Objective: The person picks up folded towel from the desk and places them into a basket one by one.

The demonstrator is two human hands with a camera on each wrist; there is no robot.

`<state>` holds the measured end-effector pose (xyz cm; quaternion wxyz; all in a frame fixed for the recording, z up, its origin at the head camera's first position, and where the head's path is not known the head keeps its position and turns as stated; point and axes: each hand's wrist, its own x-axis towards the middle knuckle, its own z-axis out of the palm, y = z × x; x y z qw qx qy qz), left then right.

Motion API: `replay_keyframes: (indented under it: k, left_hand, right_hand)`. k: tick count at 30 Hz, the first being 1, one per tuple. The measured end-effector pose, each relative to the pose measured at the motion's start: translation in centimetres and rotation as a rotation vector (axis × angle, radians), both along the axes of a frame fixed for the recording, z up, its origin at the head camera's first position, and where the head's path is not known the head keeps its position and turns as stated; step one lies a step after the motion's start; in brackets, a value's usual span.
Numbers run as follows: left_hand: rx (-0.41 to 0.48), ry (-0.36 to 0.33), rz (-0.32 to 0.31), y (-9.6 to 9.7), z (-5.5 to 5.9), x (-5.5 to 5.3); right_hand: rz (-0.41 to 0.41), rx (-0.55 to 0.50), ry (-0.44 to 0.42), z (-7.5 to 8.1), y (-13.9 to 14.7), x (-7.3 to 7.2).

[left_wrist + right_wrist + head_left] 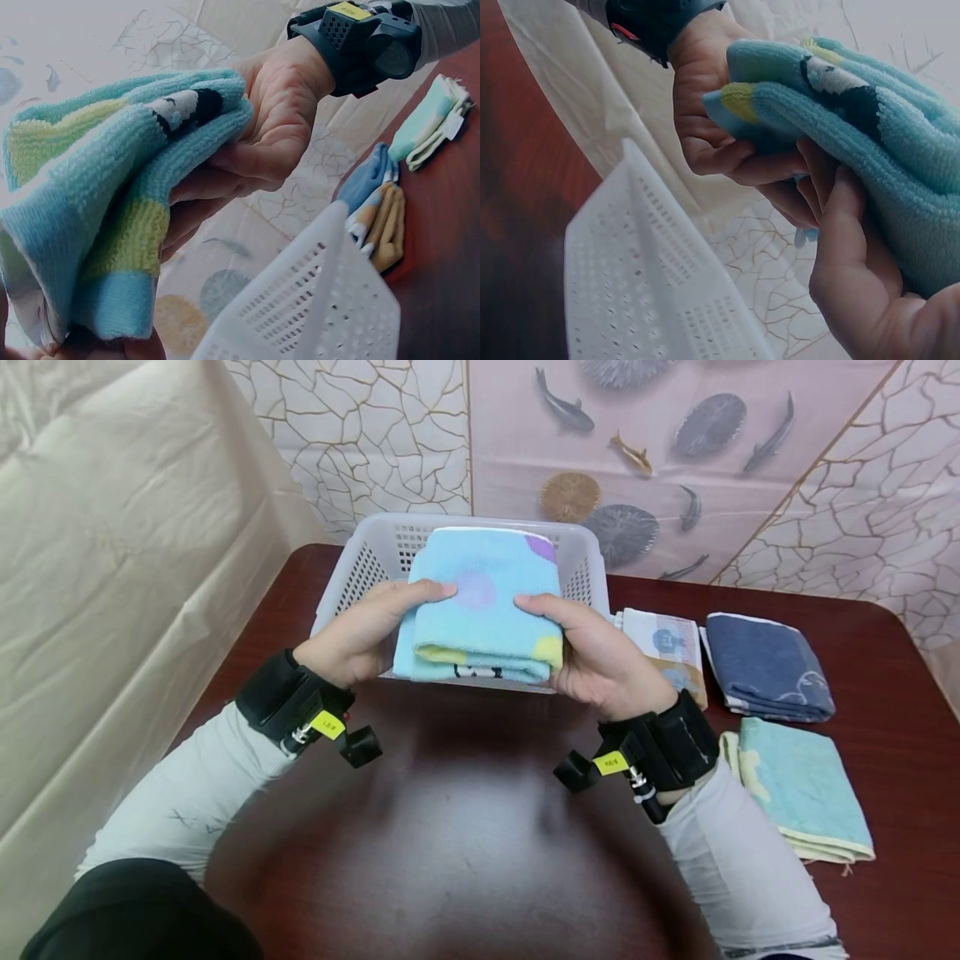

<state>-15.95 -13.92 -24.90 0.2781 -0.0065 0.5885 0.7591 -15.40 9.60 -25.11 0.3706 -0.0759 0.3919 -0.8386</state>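
Folded blue towel (pixel 483 610) held up at the white basket (pixel 360 581), left hand (pixel 367 631) and right hand (pixel 600 652) curled around opposite sides, thumbs on top, seemingly keeping folds together.

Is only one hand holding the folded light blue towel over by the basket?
No, the left hand and the right hand both grip the light blue towel, from opposite sides.

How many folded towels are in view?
4: light-blue towel held by left hand and right hand; white-and-brown towel, navy towel and mint towel on the table, at right. More may be hidden in the basket.
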Motion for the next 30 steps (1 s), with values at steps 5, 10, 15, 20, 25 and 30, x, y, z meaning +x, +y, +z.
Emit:
replay_keyframes:
  k: [5,10,15,20,25,30]
  left_hand:
    - [0.001,0.026,0.011,0.1,0.1,-0.9]
    - [-0.008,0.032,0.035,-0.2,0.1,-1.9]
    - [-0.015,0.058,0.050,-0.5,0.3,-3.1]
    - [-0.013,0.056,0.086,-0.9,0.5,-4.3]
    - [-0.027,0.028,0.124,-1.0,0.5,-5.7]
    - [-0.099,0.021,0.145,-0.5,0.2,-7.4]
  right_hand:
    - [0.025,0.015,0.005,0.6,-0.1,-1.3]
    - [0.041,0.050,0.017,1.1,-0.5,-2.8]
    - [0.037,0.073,0.017,1.8,-1.0,-4.3]
    - [0.032,0.091,-0.013,2.1,-1.8,-6.1]
    - [0.025,0.123,-0.020,2.0,-2.2,-7.6]
    - [-0.014,0.157,-0.047,1.4,-2.2,-8.9]
